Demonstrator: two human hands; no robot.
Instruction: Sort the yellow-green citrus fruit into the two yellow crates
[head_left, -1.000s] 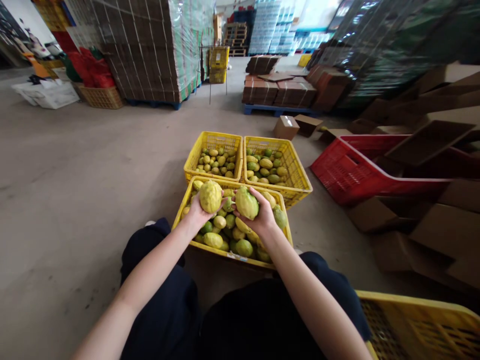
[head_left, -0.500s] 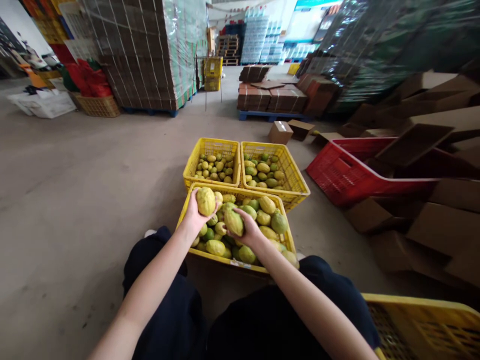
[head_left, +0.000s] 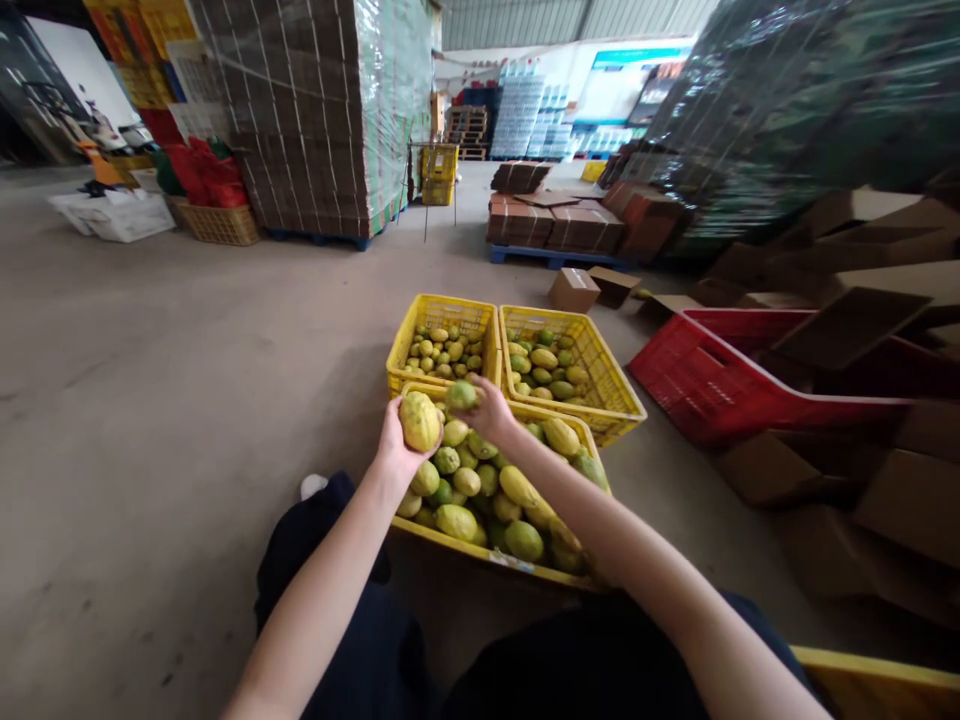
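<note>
My left hand (head_left: 395, 432) is wrapped round a ridged yellow papaya-like fruit (head_left: 421, 421) above the left side of the front yellow crate (head_left: 480, 552). A greener papaya-like fruit (head_left: 461, 396) is in the fingers of my right hand (head_left: 491, 412), over the far rim of that crate. The front crate holds many oval yellow and green fruits (head_left: 466, 482). Just behind it stand two more yellow crates: the left one (head_left: 401, 350) has smaller fruits, and the right one (head_left: 611, 385) holds fruits of mixed green and yellow. My right forearm covers part of the front crate.
To the right stand a red crate (head_left: 675, 385) and piled open cardboard boxes (head_left: 795, 470). Part of another yellow crate (head_left: 877, 680) shows at lower right. Farther back are flattened cartons on a blue pallet (head_left: 555, 257) and a tall wrapped stack (head_left: 300, 120). Concrete floor (head_left: 187, 400) extends left.
My right hand has moved away from me, from over the middle of the front crate to its far rim, carrying a fruit. The left hand still holds its yellow fruit. The view has tilted up slightly.
</note>
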